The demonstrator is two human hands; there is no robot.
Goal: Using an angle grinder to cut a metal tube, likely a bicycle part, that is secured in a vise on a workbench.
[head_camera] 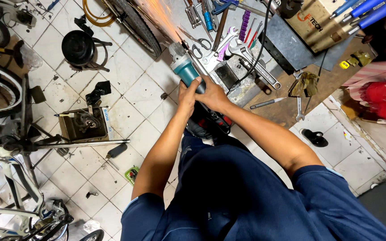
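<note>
Tiled floor [126, 96]; left hand [187, 93], right hand [213, 94] grip teal angle grinder [185, 68], sparks flying.

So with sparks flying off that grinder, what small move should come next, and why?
Probably hold the teal angle grinder steady and ease it gently forward. Both the left hand and right hand grip its body, and sparks stream away over the tiled floor, so the disc seems to be biting.
</note>
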